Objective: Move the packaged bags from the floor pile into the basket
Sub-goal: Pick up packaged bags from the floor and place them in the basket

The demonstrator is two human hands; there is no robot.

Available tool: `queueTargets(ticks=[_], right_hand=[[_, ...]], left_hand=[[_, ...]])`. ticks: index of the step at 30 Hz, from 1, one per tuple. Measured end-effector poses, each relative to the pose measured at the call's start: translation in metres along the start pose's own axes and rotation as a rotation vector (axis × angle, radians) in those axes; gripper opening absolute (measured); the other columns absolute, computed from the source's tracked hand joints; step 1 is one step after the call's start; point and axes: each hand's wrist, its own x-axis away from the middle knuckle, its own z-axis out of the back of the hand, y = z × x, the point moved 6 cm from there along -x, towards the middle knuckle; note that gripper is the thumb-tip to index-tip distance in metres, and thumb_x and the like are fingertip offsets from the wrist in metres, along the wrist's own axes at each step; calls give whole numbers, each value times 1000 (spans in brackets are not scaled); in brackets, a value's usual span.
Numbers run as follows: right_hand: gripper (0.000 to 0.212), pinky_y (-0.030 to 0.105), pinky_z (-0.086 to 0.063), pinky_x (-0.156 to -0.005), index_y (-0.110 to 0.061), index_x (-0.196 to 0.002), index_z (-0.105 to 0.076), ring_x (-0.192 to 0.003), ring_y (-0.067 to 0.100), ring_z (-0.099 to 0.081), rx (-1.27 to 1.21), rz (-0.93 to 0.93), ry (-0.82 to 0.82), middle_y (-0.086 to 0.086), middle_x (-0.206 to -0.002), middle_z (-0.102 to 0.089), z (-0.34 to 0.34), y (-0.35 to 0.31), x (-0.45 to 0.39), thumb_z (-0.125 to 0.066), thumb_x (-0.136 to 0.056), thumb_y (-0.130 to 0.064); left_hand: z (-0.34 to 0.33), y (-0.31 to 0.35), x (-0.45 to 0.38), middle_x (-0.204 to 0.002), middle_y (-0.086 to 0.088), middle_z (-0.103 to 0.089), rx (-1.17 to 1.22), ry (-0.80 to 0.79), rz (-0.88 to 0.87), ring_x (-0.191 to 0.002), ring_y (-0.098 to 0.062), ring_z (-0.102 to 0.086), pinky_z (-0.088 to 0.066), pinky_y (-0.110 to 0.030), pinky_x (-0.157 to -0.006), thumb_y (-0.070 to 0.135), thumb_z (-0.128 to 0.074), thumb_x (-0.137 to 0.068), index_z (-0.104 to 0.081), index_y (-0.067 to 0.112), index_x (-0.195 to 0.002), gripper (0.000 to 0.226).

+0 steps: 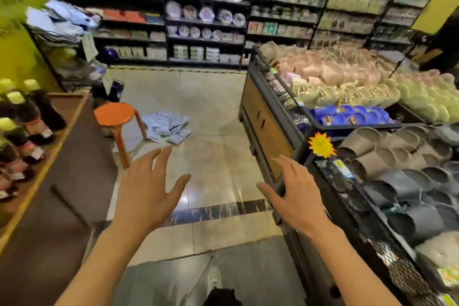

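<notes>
Shop shelves (206, 15) of plates and boxed goods line the far wall above a glossy tiled floor (218, 156). Both hands reach forward, fingers spread and holding nothing: left hand (146, 194), right hand (295, 199). A pile of pale blue packaged bags (167, 126) lies on the floor beyond the left fingertips, well apart from them, just beside an orange stool (115, 114). Writing on a yellow starburst tag (321, 144) is too blurred to read.
</notes>
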Motion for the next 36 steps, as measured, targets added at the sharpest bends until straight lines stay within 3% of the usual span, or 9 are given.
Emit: queueTargets(ticks=[9, 13, 18, 24, 30, 36], right_hand=[[86, 40, -37, -115, -19, -148, -53, -141, 23, -48, -81, 126, 18, 4, -153, -54, -62, -10, -223, -37, -88, -79], [86, 41, -37, -116, -17, -148, -53, -140, 26, -49, -127, 164, 12, 7, -151, -55, -72, -15, -325, -37, -89, -77], [83, 45, -41, -113, -16, -147, -54, -138, 26, -51, -160, 196, 24, 8, -150, -56, -92, -17, -425, -40, -90, -75], [90, 41, -37, -116, -16, -151, -50, -143, 26, -47, -158, 153, 4, 8, -154, -52, -131, -12, -541, -36, -89, -78], [91, 37, -32, -118, -17, -155, -45, -146, 22, -43, -149, 122, -2, 3, -157, -49, -161, -12, -671, -37, -87, -78], [92, 37, -31, -119, -18, -157, -41, -147, 20, -40, -163, 96, -25, 3, -160, -47, -192, -6, -788, -39, -88, -78]], left_hand=[[-41, -48, -190, -141, -13, -61, -68, 8, 62, -126, -37, -58, -53, -54, -92, 70, -40, -92, -47, 16, -151, 80], [-54, -71, -275, -134, -11, -62, -55, 47, 98, -119, -35, -60, -53, -53, -87, 63, -54, -97, -45, 19, -152, 71], [-80, -111, -355, -132, -8, -64, -88, 49, 165, -123, -32, -60, -50, -55, -96, 66, -47, -94, -47, 20, -150, 72], [-124, -160, -459, -135, -7, -62, 10, 21, 170, -123, -31, -58, -49, -55, -99, 71, -41, -93, -47, 20, -150, 76], [-170, -212, -585, -144, -8, -59, 149, 15, 153, -129, -30, -57, -45, -47, -105, 61, -52, -94, -48, 15, -151, 74], [-210, -254, -692, -148, -4, -54, 194, -14, 199, -107, -30, -67, -47, -44, -98, 57, -59, -94, -44, 21, -153, 70]])
